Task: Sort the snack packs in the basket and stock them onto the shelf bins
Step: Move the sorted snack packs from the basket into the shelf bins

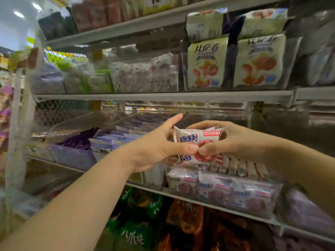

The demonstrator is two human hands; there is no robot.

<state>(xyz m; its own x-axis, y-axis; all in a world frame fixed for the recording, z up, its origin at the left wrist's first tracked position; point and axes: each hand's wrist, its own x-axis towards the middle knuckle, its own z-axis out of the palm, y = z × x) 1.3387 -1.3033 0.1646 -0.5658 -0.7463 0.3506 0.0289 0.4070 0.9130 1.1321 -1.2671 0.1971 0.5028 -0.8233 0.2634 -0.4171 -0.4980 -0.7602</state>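
- The snack pack [197, 142] is being held just above the clear bin [276, 194], between both hands, with its printed face turned toward the camera.
- The left hand [157, 147] is being held out from the left of the clear bin on a bare, rising forearm. The pack's left edge is being pinched, with the thumb on the front, the fingers behind, and the index finger stretched straight out beyond the pack.
- The right hand [235, 140] is being held out from the right of the clear bin. The pack's upper right part is being gripped, with the fingers curled over the top edge and the thumb pressed on the front, so that the two thumb tips are touching.
- The pack is being presented as a small, puffed pillow pouch of glossy white film, printed with blue lettering, a red banner and a round red biscuit.
- The clear bin, of rigid transparent plastic, is being occupied by rows of matching pouches standing on edge.
- Above the clear bin, flat cream pouches [206, 64] with orange-red prints are being displayed upright.
- Left of the clear bin, crinkled purple wrappers [76, 142] are being stored. Below the bin, green bags [137, 230] are being shown blurred.
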